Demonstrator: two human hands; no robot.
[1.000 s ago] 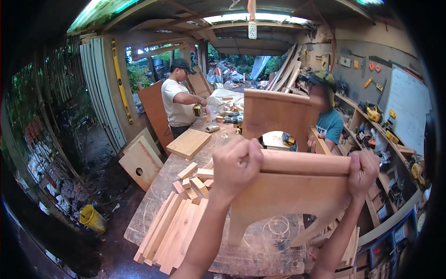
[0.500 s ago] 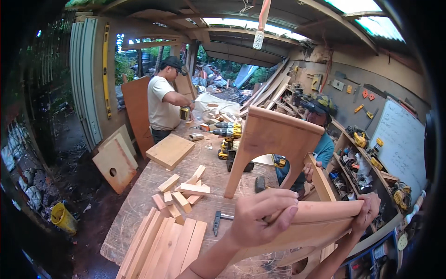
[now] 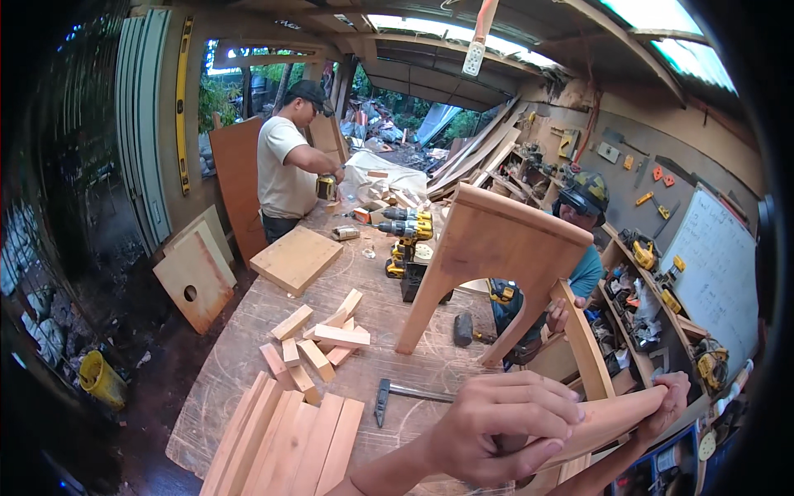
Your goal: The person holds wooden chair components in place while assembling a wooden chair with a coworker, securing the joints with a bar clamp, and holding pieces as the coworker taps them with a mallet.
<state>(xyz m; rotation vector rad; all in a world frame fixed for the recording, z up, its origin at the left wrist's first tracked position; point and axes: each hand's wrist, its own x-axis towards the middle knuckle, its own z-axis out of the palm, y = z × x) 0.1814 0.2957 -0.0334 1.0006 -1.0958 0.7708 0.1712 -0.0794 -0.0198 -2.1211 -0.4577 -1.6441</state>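
My left hand (image 3: 506, 423) is closed round the near left end of a wooden panel (image 3: 610, 422) with a rounded top edge. At the panel's far right end my right hand (image 3: 667, 403) grips the same edge. Beyond it stands a matching wooden end panel (image 3: 513, 248) with an arched cutout, upright on the worktable (image 3: 240, 347). A wooden rail (image 3: 584, 339) runs from that upright panel towards the one I hold; whether they join is hidden. A co-worker's hand (image 3: 557, 316) is on the rail. A hammer (image 3: 401, 392) lies left of my left hand.
Long wooden strips (image 3: 289, 438) and several short blocks (image 3: 318, 341) lie at the left. A mallet (image 3: 465, 329), cordless drills (image 3: 405, 236) and a square board (image 3: 296, 264) are farther back. A second co-worker (image 3: 289, 165) stands at the far left side; tool shelves (image 3: 637, 306) line the right.
Both my hands have moved down and to the right with the held panel, whose broad face now shows less. More of the hammer's handle has come into view.
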